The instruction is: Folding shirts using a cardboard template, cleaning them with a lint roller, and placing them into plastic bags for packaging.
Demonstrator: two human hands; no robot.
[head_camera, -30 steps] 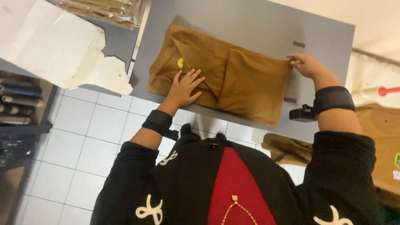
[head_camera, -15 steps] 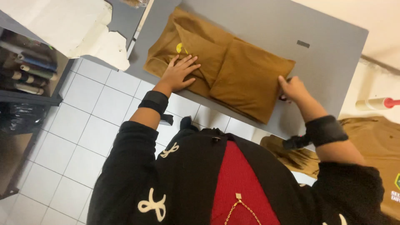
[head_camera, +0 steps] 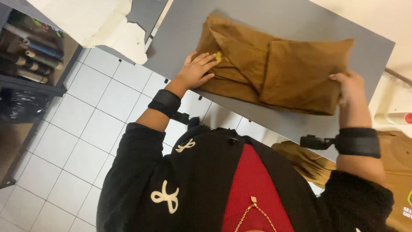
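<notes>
A shelf of rolled fabrics (head_camera: 32, 51) stands at far left above the white tiled floor (head_camera: 81, 141); the left hand (head_camera: 195, 71) lies flat, fingers spread, on the folded brown garment (head_camera: 274, 71); that garment rests on the grey desk (head_camera: 262, 17); the right hand (head_camera: 354, 88) pinches its right edge.

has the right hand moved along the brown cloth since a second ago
Yes. The right hand was up at the far right corner of the folded brown garment; now it grips the right edge lower down, nearer the grey table's front edge.
</notes>
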